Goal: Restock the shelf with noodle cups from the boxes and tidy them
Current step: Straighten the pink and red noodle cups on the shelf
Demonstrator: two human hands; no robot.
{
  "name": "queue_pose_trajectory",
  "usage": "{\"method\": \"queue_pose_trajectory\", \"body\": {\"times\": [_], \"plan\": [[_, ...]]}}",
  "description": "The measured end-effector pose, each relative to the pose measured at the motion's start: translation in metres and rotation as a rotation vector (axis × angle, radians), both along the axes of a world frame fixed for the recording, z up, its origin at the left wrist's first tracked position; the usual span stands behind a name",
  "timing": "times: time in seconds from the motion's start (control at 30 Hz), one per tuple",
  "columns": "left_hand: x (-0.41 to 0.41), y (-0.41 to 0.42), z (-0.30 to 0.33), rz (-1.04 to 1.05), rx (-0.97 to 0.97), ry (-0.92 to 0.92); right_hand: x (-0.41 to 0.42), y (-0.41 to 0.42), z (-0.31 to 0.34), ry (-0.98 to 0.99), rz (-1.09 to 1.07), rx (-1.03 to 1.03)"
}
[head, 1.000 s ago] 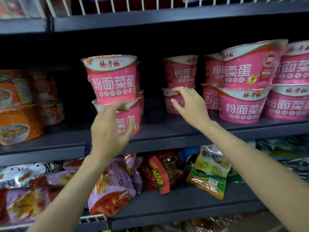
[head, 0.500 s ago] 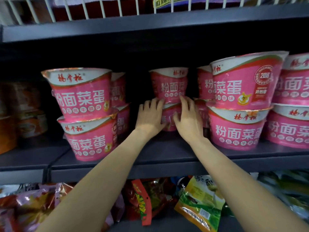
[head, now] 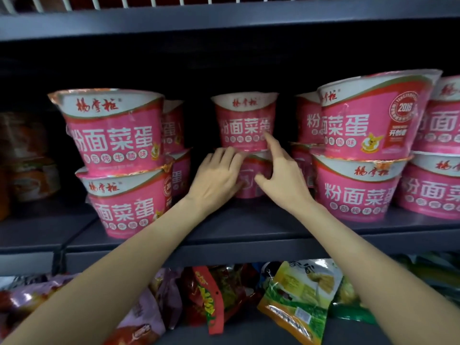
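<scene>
Pink noodle cups stand in two-high stacks on the dark shelf [head: 249,227]. The middle stack sits far back: an upper cup [head: 245,123] on a lower cup [head: 252,178]. My left hand [head: 219,178] presses against the lower cup's left side. On the cup's right side is my right hand [head: 281,175], thumb on the front and index finger raised onto the upper cup's bottom edge. A left stack [head: 117,155] and a right stack [head: 361,150] stand nearer the shelf's front edge.
More pink cups [head: 433,150] fill the far right, and others stand behind the front stacks. Orange noodle bowls [head: 32,175] sit at the far left. Snack bags [head: 298,297] crowd the shelf below. A wire rack [head: 149,1] tops the shelf above.
My left hand left the left stack and joined my right hand at the middle stack's lower cup. My right index finger has lifted onto the upper cup. The view has moved closer.
</scene>
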State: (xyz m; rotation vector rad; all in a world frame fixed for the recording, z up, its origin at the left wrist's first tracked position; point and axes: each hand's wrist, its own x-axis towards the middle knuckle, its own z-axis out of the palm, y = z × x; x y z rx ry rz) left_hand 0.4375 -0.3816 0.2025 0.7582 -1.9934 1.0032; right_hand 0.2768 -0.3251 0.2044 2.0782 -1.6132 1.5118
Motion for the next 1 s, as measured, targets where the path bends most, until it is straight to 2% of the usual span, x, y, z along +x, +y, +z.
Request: {"method": "queue_pose_trajectory", "body": {"times": [0.07, 0.13, 0.23, 0.3, 0.4, 0.53, 0.6, 0.67, 0.73, 0.8, 0.9, 1.0], "plan": [[0.005, 0.008, -0.003, -0.028, 0.064, 0.055, 0.001, 0.007, 0.002, -0.015, -0.061, -0.069], [0.007, 0.007, -0.002, -0.051, 0.185, 0.205, -0.001, 0.006, 0.010, -0.061, -0.105, -0.114], [0.002, 0.002, 0.003, -0.062, 0.448, 0.455, -0.001, -0.002, 0.026, -0.087, -0.075, -0.105], [-0.004, 0.003, 0.002, -0.052, 0.547, 0.515, 0.005, -0.011, 0.038, -0.043, -0.100, -0.057], [-0.004, 0.012, -0.002, -0.131, 0.406, 0.358, 0.016, -0.027, 0.059, -0.027, -0.195, 0.101], [0.009, 0.017, 0.005, -0.134, 0.229, 0.163, 0.018, -0.034, 0.072, -0.239, -0.110, 0.166], [0.019, 0.012, 0.004, -0.172, 0.253, 0.191, 0.018, -0.032, 0.069, -0.251, -0.107, 0.138], [0.024, 0.008, -0.002, -0.202, 0.377, 0.300, 0.018, -0.029, 0.065, -0.252, -0.129, 0.090], [0.022, 0.006, -0.010, -0.187, 0.453, 0.326, 0.018, -0.027, 0.062, -0.244, -0.148, 0.049], [0.020, 0.004, -0.013, -0.119, 0.366, 0.250, 0.019, -0.026, 0.060, -0.227, -0.162, 0.037], [0.010, 0.004, -0.001, 0.060, 0.133, 0.179, 0.023, -0.027, 0.060, -0.217, -0.183, 0.038], [-0.009, 0.009, 0.006, 0.140, 0.042, 0.164, 0.022, -0.030, 0.060, -0.242, -0.165, 0.046]]}}
